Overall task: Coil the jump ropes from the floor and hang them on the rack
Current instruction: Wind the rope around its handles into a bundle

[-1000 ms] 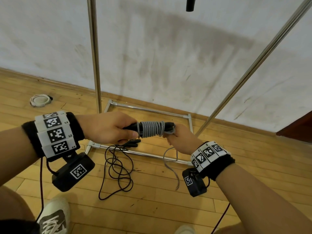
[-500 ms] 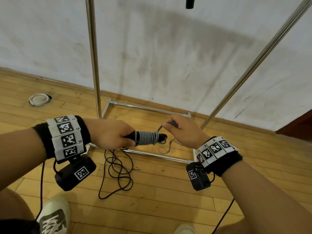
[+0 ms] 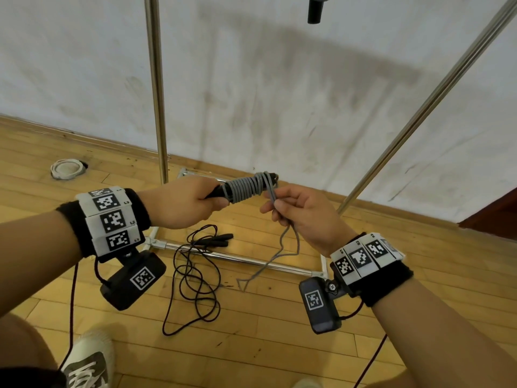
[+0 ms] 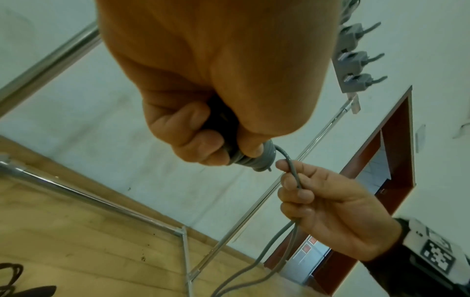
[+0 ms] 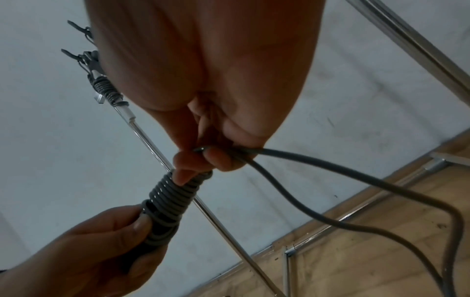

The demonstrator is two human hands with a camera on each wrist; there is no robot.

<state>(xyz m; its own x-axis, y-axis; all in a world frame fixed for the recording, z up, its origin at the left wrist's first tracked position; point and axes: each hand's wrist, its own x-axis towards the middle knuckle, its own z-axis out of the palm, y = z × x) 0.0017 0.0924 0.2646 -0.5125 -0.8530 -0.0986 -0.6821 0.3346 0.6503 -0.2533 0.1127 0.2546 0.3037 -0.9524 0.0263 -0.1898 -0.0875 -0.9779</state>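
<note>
Overhead: the black handle (image 3: 315, 9) of a hung rope is seen above and beyond both hands, well apart from them.
Rack uprights: the left pole (image 3: 156, 88) is set just beyond the left hand; the slanted right pole (image 3: 425, 107) passes beyond the right hand.
Rack base: the floor frame (image 3: 237, 257) is laid below the hands, against the wall (image 3: 279, 93).
Open room: bare wooden floor (image 3: 251, 345) is left between the frame and the shoe (image 3: 89, 362).
Left hand (image 3: 181, 204): the fingers are curled tight round the black handles, and the thumb is pressed on the first turns of the coil.
Grey jump rope (image 3: 247, 186): its cord is wound in close turns round the handles, jutting out past the left fist toward the right hand.
Right hand (image 3: 305, 217): the free grey cord is pinched between thumb and curled fingers, just beside the end of the coil.
Loose tail (image 3: 282, 247): a doubled length is hung from under the right hand down to the floor.
Black jump rope (image 3: 195, 281): it is left uncoiled on the floor below the left hand, its handles lying at the frame's front bar.
Tape roll (image 3: 67, 169): it is left on the floor well to the left of the left wrist.
</note>
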